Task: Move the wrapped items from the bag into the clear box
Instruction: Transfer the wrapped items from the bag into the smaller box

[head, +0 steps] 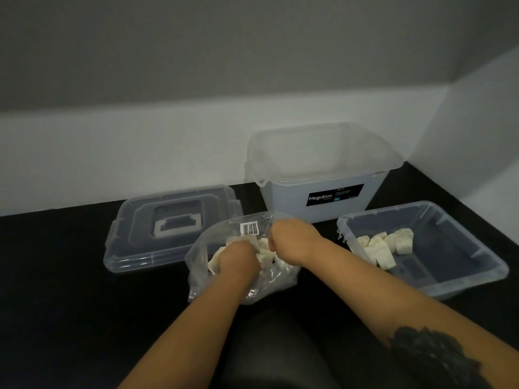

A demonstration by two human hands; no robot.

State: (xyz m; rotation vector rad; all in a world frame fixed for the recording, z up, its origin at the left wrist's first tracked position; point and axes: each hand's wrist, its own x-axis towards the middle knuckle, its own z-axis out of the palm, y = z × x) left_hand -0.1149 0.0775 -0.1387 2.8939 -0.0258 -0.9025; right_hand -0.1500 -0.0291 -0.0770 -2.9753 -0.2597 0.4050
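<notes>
A black floor (70, 276) fills the lower half, bounded by a pale skirting and grey wall from nine round to three o'clock. The largest thing on it is a tall clear tub (323, 175) at one o'clock, open-topped, with a black "Megabox" label (334, 195) on its near side. At four o'clock, just beside it, sits the shallow clear box (463, 279) — a cluster of white wrapped items (384, 245) already lies against its left wall. At ten o'clock a clear lid (134, 248) with a moulded handle lies flat. At the centre, overlapping the lid's right edge, is the crumpled clear bag (202, 248), a barcode sticker (249, 228) on its far side and more wrapped pieces (264, 249) showing inside.

Both bare forearms reach in from six o'clock; the right one carries a dark tattoo (432, 357). The left hand (236, 255) is plunged into the bag among the pieces, fingers curled under — whether they grip anything, I cannot tell. The right hand (292, 240) is closed in a pinch at the bag's far right edge, though whether it holds plastic or a piece cannot be told.
</notes>
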